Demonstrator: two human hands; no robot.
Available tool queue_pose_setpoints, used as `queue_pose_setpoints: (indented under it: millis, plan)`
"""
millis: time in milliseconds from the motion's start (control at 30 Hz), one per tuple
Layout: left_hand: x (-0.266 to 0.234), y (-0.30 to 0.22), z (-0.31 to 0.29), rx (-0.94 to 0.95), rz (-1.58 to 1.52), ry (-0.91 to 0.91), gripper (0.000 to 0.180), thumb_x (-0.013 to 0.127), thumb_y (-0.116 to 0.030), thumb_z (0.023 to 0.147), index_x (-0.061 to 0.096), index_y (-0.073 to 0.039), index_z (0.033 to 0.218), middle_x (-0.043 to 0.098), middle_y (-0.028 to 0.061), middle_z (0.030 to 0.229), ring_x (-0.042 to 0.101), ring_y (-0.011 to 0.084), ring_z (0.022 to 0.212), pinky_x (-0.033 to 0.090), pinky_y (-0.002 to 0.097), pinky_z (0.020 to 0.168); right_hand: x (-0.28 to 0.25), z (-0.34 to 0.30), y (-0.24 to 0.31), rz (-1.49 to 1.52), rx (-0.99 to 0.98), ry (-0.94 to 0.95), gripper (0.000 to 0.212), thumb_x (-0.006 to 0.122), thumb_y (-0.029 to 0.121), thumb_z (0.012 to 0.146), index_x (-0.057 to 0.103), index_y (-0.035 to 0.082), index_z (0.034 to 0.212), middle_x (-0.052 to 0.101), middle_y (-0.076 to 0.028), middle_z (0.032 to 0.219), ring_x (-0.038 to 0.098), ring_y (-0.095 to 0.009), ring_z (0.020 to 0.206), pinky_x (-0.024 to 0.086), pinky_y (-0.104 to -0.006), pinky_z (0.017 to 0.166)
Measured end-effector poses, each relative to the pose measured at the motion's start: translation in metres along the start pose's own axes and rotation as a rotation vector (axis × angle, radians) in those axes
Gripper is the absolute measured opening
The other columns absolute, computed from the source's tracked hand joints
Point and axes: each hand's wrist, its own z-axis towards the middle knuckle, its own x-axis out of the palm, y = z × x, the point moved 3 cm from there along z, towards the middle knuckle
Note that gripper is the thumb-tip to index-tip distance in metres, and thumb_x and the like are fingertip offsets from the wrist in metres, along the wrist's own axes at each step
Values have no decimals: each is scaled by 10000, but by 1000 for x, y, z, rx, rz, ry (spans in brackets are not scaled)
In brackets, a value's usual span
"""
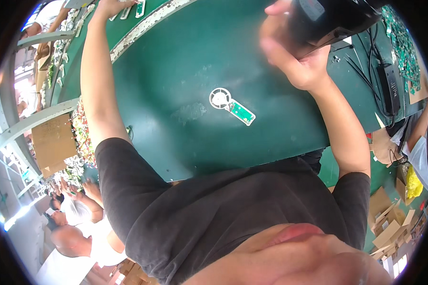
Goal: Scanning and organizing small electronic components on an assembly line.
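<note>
My right hand [302,66] is raised at the upper right. It is closed around a bulky black device [335,21] with a grey oval patch, whose kind I cannot make out. My left arm stretches to the far left, and my left hand [111,6] is partly cut off by the top edge. Its fingers are close to white strips, one a white casing with a green board [140,8]. Mid-table lies a white part [219,99] with a spoked ring at one end and a green circuit board [242,112] along its handle.
A worn pale rail [150,24] crosses the green table [176,137] at the upper left. To the right are a black power adapter [390,88] with cables and a heap of green boards [404,52]. Cardboard boxes [390,223] stand lower right. Other people sit at the left.
</note>
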Motion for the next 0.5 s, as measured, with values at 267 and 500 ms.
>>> queue_pose_setpoints:
  millis: [267, 500]
  plan:
    - [-40, 133, -39, -71, -125, 45, 817, 524, -743, 918, 487, -185, 1514, 524, 255, 1475, 526, 300, 1368, 451, 428, 1073, 26, 12, 13, 139, -47, 135, 124, 703, -52, 867, 621, 23, 922, 586, 2, 749, 561, -91, 662, 454, -277, 614]
    - [11, 49, -41, -296, 160, 4, 1120, 514, -909, 774, 386, -134, 1572, 475, 243, 1534, 370, 421, 1464, 314, 491, 1209, 22, 10, 10, 83, 43, 60, 111, 718, 17, 885, 610, 43, 888, 573, 14, 739, 530, -80, 652, 425, -274, 600]
